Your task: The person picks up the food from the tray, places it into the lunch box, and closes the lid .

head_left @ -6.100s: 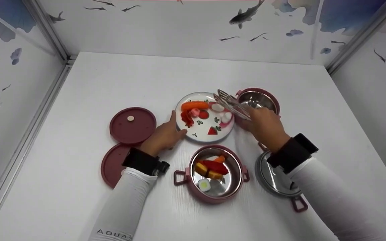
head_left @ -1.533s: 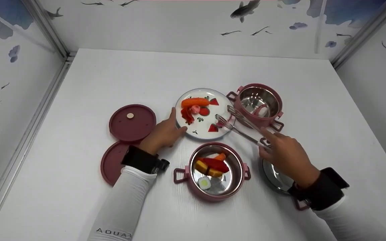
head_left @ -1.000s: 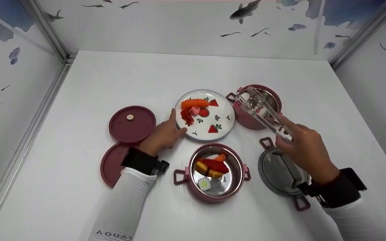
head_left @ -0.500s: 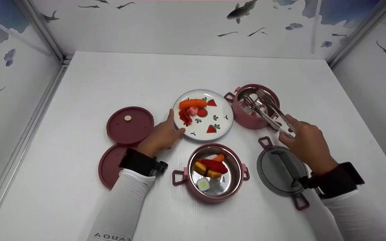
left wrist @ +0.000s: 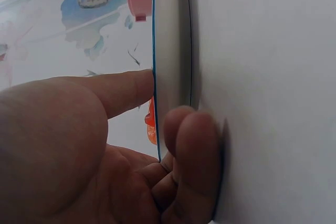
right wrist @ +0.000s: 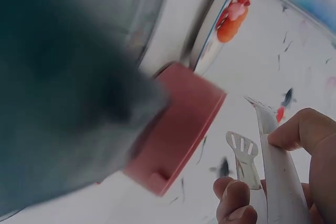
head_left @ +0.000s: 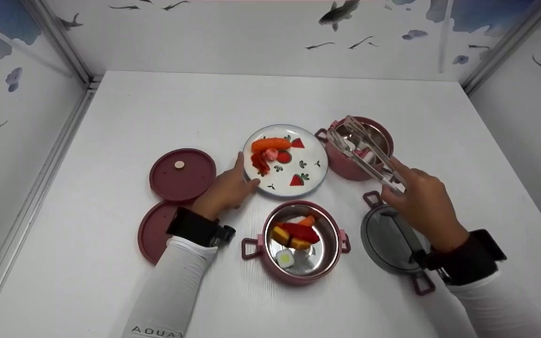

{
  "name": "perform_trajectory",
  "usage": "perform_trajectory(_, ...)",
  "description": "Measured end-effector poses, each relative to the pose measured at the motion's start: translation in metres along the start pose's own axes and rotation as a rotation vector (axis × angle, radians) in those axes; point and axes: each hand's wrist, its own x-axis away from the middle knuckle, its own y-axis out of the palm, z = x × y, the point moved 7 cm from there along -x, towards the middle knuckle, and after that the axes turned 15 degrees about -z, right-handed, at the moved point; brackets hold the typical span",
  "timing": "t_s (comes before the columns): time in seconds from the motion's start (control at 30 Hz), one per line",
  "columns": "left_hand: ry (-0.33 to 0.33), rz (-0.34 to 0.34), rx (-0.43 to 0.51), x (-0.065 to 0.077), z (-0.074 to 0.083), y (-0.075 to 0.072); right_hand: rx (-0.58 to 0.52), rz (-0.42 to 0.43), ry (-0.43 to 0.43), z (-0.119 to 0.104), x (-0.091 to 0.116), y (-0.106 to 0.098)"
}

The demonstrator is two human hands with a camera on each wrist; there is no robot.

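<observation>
R hand has the tongs gripped btwn thumb & fingers at the back end, prob. to keep knuckles clear of the far pot; slotted heads stand apart over its mouth, nothing visible btwn them. Pale pieces lie down inside it. L hand is clamped on the plate's L edge, I'd guess so it won't slide. On it, all bunched up near that hand: carrot, red strip, pink lump. Closer to me, front pot w/ a few food pieces in it; grey lid off to the R, 2 maroon discs to the L, seemingly parked out of the way. L wrist cam gives what the head cam can't: fingers curled under the plate rim. R wrist cam shows the gap btwn tong heads; only the head cam sees into both pots.
</observation>
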Motion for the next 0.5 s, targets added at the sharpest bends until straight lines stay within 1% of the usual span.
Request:
perform_trajectory(0.17, -0.001, 0.0, -0.002, 0.001, 0.002, -0.001, 0.002, -0.033, -0.03, -0.019, -0.008, 0.008)
perform_trajectory(0.27, -0.022, -0.006, -0.001, 0.001, 0.001, -0.002, -0.004, -0.067, -0.057, -0.029, -0.017, 0.017)
perform_trajectory(0.37, -0.026, -0.007, -0.028, 0.001, 0.0, -0.003, 0.018, -0.116, -0.072, -0.038, -0.028, 0.027)
perform_trajectory(0.5, -0.028, 0.002, -0.065, 0.001, -0.001, -0.004, 0.076, -0.211, -0.051, -0.049, -0.048, 0.039)
